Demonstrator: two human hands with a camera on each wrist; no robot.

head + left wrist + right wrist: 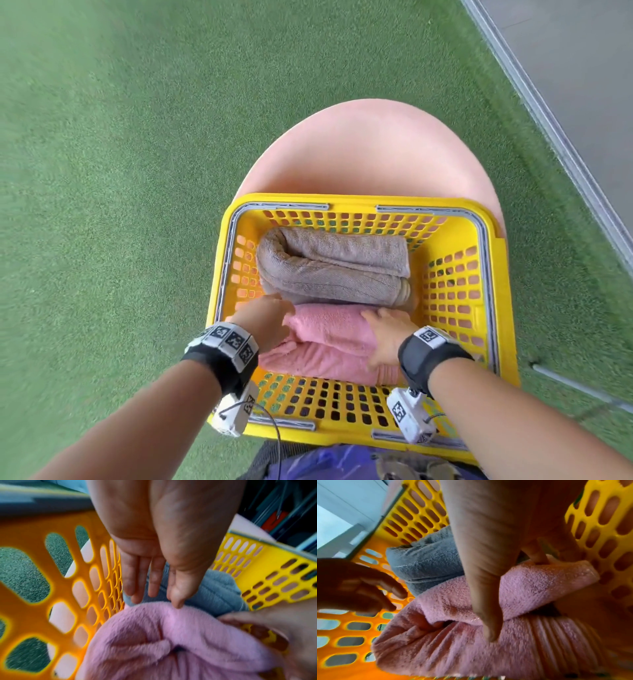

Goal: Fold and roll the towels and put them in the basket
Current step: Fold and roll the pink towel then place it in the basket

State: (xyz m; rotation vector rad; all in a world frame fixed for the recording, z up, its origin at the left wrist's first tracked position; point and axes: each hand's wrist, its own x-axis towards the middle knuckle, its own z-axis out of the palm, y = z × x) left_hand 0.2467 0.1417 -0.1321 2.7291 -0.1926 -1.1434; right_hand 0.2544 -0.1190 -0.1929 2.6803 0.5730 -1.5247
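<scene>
A yellow perforated basket (342,200) holds two rolled towels. The grey towel (329,267) lies across the far half, and the pink towel (329,332) lies across the near half against it. My left hand (274,301) is at the pink roll's left end by the basket wall. Its fingers (152,582) are straight and its thumb tip touches the pink towel (154,635). My right hand (376,339) lies over the right part of the roll. Its thumb runs down the near side of the pink towel (539,585), and a finger is tucked behind it beside the grey towel (426,563).
The basket stands on the near part of a round pink table (370,150), which is bare beyond it. Green turf (120,171) surrounds the table. A metal rail (548,113) and grey paving run along the right. Free space shows inside the basket to the right of the towels.
</scene>
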